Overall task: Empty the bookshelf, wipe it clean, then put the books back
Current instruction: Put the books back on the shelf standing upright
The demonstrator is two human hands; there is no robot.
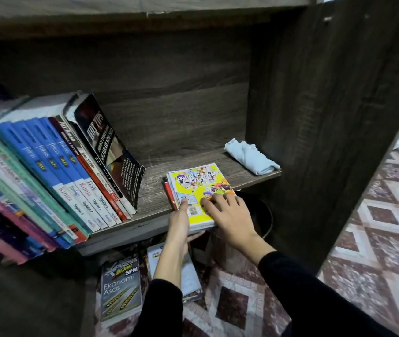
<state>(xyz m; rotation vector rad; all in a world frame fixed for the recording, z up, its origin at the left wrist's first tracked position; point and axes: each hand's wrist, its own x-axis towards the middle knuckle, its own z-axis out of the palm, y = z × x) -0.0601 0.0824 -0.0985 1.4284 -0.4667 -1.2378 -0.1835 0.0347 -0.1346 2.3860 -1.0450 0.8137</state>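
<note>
A small stack of thin books topped by a yellow comic [194, 183] lies flat on the dark wooden shelf board [154, 190], overhanging its front edge. My left hand [180, 224] grips the stack's near left corner, thumb on top and fingers underneath. My right hand [227, 210] rests flat on the yellow cover with fingers spread. A row of upright books [54, 171] leans rightward on the left half of the shelf, ending in a black "Hot Tips" book [108, 152]. A pale blue cloth [250, 156] lies folded at the shelf's right end.
On the patterned floor below lie an "Ekonomi Asas" book [120, 290] and another light book [188, 276]. A black round bin [264, 215] stands under the shelf's right side. The cabinet's dark side wall [327, 117] rises at right.
</note>
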